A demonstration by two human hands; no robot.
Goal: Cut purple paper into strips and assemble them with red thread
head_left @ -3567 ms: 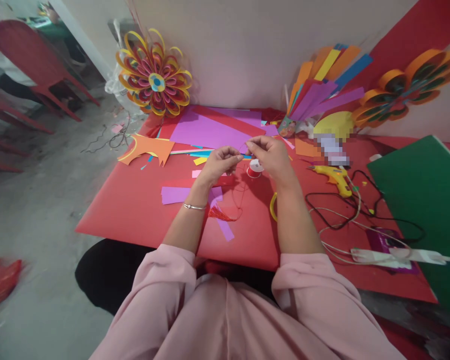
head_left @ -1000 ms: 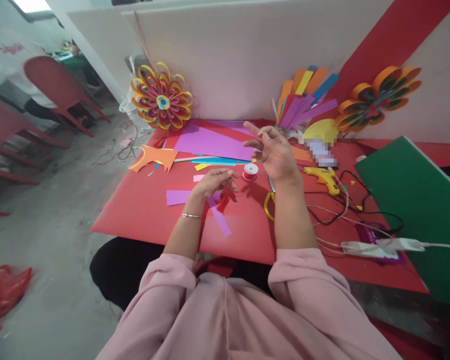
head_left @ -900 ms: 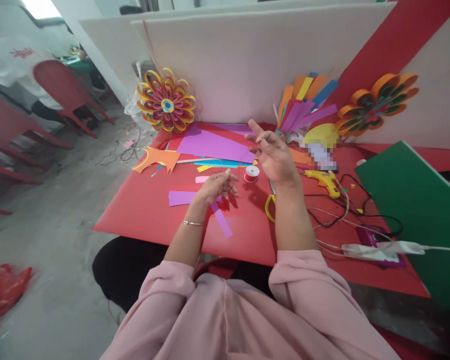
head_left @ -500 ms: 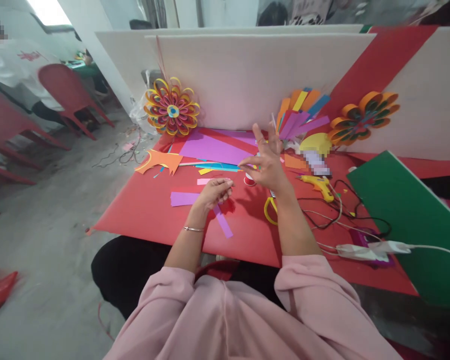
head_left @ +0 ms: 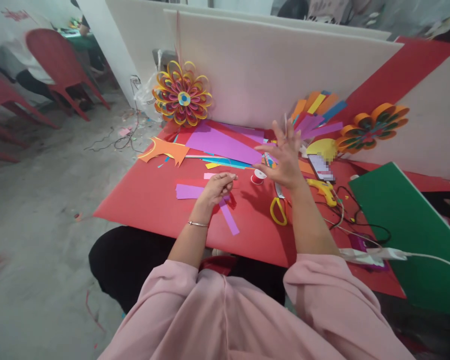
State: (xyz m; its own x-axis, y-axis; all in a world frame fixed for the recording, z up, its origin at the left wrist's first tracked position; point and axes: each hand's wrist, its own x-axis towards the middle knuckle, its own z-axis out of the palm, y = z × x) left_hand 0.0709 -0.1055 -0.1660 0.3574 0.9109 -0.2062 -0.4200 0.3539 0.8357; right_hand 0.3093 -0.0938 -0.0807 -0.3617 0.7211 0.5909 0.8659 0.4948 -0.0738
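Note:
My left hand rests low over the red table sheet, fingers pinched shut on a thin red thread; the red tassel on it is mostly hidden under the hand. My right hand is raised above the table with fingers spread apart and holds nothing I can make out. A small spool of red thread stands between the two hands. Purple paper strips lie under and beside my left hand. Yellow-handled scissors lie below my right wrist.
A yellow glue gun, a phone, black cables and a white power strip lie at the right. A green board leans there. Paper flowers, coloured sheets and strips stand along the white back wall. Red chairs stand at far left.
My right hand has let go of the thread, lifted and spread its fingers. My left hand has sunk to the table with the tassel. The camera has tilted and drifted.

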